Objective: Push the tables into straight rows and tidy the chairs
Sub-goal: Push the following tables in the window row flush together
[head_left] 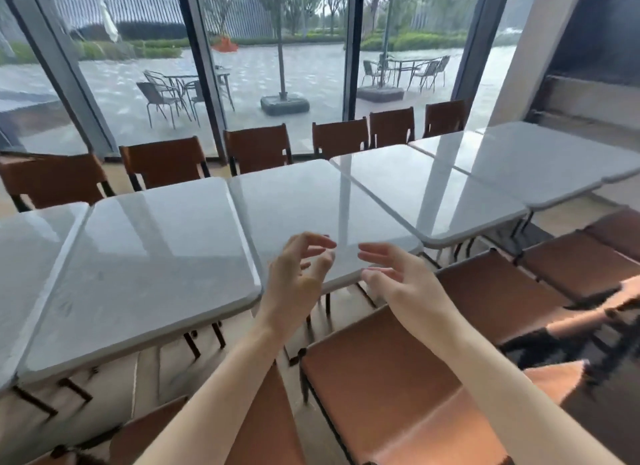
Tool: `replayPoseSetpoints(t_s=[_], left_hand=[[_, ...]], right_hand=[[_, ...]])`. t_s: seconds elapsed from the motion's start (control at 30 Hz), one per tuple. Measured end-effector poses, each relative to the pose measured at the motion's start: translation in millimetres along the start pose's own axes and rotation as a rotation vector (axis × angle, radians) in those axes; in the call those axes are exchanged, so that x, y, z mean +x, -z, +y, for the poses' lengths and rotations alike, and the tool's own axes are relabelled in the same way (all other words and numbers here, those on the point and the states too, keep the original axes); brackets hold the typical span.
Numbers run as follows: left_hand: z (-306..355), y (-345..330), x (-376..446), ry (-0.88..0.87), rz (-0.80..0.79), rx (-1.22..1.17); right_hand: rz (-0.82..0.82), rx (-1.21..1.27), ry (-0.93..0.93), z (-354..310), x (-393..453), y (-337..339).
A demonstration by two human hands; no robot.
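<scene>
Beside tall glass walls (304, 66), a row of glossy white tables (145, 257) runs between brown chairs (391, 378), and over the middle table's (311, 205) near edge the left hand (298, 277) and right hand (394, 277) hover loosely spread, empty.

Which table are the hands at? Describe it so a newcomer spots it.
Start at the glass wall, then find the row of white tables in front of it. The middle table is the one. Unlike its neighbours, its near edge lies right beneath the left hand and right hand.
</scene>
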State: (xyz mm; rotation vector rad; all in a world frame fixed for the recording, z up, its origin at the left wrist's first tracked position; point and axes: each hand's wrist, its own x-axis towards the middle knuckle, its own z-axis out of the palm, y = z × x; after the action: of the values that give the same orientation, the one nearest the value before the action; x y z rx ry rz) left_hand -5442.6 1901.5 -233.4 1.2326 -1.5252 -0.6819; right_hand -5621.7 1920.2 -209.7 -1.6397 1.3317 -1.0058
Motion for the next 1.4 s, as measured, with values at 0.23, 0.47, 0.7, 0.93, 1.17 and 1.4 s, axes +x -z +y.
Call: replayPoseSetpoints(t_s=[0.23, 0.47, 0.7, 0.93, 1.17, 1.4], left_hand=[[136, -93, -13, -0.129, -0.025, -0.061], [199, -132, -19, -0.148, -0.070, -0.208], [190, -152, -3, -0.169, -0.136, -0.198], [162, -163, 40, -0.131, -0.130, -0.188], [123, -175, 114, -0.040, -0.143, -0.155], [87, -187, 165, -0.008, -0.161, -0.141]], right_hand=[[0.083, 0.030, 0.093, -44, -60, 140], [0.192, 0.077, 0.135, -49, -107, 226], [0.261, 0.102, 0.131, -34, -106, 261], [0.240, 0.105, 0.110, -18, -54, 275], [0.188, 0.056, 0.095, -13, 30, 283], [0.165, 0.033, 0.038, -2, 92, 289]])
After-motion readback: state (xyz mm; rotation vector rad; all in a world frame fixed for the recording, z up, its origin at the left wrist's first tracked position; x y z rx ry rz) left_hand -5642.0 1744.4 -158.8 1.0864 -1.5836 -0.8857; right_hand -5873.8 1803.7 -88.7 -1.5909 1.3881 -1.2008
